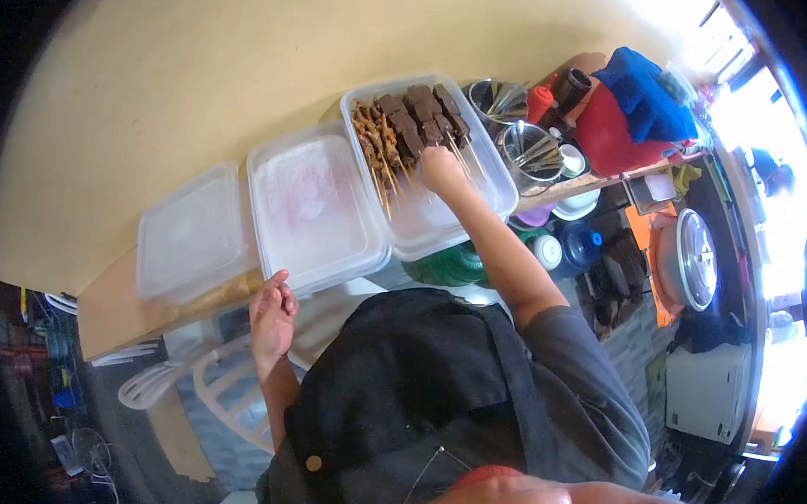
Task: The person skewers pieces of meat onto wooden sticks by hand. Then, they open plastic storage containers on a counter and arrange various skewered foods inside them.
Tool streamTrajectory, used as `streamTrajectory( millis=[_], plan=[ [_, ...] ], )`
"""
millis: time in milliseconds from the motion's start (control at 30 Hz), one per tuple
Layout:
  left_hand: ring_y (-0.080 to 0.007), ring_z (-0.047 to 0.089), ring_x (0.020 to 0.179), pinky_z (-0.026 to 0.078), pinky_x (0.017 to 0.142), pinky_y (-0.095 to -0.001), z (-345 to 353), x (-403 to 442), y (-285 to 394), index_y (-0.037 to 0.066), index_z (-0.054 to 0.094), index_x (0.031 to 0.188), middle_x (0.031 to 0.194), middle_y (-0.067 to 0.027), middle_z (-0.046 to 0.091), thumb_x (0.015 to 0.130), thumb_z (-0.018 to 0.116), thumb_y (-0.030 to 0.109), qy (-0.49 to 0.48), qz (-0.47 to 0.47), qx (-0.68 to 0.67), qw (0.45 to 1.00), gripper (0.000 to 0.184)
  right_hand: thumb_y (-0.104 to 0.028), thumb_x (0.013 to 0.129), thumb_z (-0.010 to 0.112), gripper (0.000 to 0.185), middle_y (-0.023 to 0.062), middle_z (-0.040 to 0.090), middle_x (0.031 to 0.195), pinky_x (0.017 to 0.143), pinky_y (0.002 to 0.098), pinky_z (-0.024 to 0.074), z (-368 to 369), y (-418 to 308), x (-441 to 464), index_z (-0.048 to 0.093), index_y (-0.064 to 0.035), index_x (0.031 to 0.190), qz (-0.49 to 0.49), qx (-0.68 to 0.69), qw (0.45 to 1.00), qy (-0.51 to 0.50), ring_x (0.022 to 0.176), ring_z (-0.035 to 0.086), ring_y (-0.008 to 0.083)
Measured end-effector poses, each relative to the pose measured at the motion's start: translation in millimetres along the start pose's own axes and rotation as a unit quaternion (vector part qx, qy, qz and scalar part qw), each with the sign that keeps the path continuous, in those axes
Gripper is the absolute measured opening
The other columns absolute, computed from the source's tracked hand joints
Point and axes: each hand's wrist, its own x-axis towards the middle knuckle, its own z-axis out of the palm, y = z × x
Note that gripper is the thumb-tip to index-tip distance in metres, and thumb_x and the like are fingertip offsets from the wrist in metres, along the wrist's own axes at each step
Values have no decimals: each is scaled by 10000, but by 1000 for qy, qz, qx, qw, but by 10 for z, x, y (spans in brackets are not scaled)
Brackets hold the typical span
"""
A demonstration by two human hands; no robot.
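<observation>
My right hand (444,171) reaches into a clear plastic container (499,189), its fingers closed at the stick end of a skewer of dark brown blocks. More skewers of dark blocks (408,132) lie side by side there. Along the left side of the container are skewers of lighter brown, crinkled pieces (372,135). Thin wooden sticks point toward me. My left hand (272,317) hangs near the front edge of a second container (312,204), fingers loosely apart and holding nothing. That container shows pinkish smears under a whitish surface.
A translucent lid or tray (191,231) lies at the left on the wooden shelf (108,313). Metal canisters with utensils (531,154), a red bottle (539,103) and blue and red cloths (640,96) stand right. Below are a white chair (230,388) and a lidded pot (692,262).
</observation>
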Motion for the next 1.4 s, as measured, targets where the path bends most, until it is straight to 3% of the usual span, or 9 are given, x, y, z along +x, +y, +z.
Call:
streamTrajectory(
  millis=[233,500,800,833,867,1000,1400],
  plan=[
    [-91,406,677,341,609,-225,57,51,8,-12,522,1127,829,0,472,839,576,229,10,7,-1,1000,379,-119,693,527,186,263,577,738,725,445,472,-627,151,32,625,30,744,67,100,992,49,756,580,402],
    [-92,406,682,340,611,-224,77,69,21,-12,524,1127,829,-2,471,849,566,226,15,10,1,1000,368,-111,694,553,188,247,605,821,715,444,493,-456,828,329,624,24,804,65,-10,998,-2,806,599,383],
    [-91,405,685,338,608,-225,-24,5,7,-9,521,1134,820,-4,469,844,574,234,49,22,-6,999,382,-23,701,519,80,208,606,717,639,425,515,-607,407,83,589,14,711,-3,-18,997,81,701,619,358],
    [-91,405,685,338,608,-225,-37,3,4,-9,521,1133,819,-4,469,843,576,234,49,23,-6,998,382,-37,709,522,84,203,606,711,619,421,518,-435,374,109,591,12,716,-44,-50,997,32,685,619,359],
    [-92,405,685,338,608,-225,-48,2,5,-9,521,1133,819,-5,469,842,577,233,49,25,-6,998,382,-47,699,509,130,245,596,702,647,442,501,-441,156,31,612,30,682,-17,-23,999,-31,710,611,372],
    [-92,406,687,338,608,-225,-48,-3,24,-9,520,1130,822,-6,469,839,581,234,49,20,-11,999,384,-44,676,512,133,253,593,697,631,424,508,34,145,-5,616,40,675,-99,-22,995,-11,699,617,363],
    [-97,405,692,339,615,-230,-130,20,4,-15,512,1139,841,-9,473,843,575,224,38,14,-19,999,385,-57,648,530,143,268,584,716,668,438,495,100,103,107,598,69,660,-16,21,1000,-17,706,597,393]
  ],
)
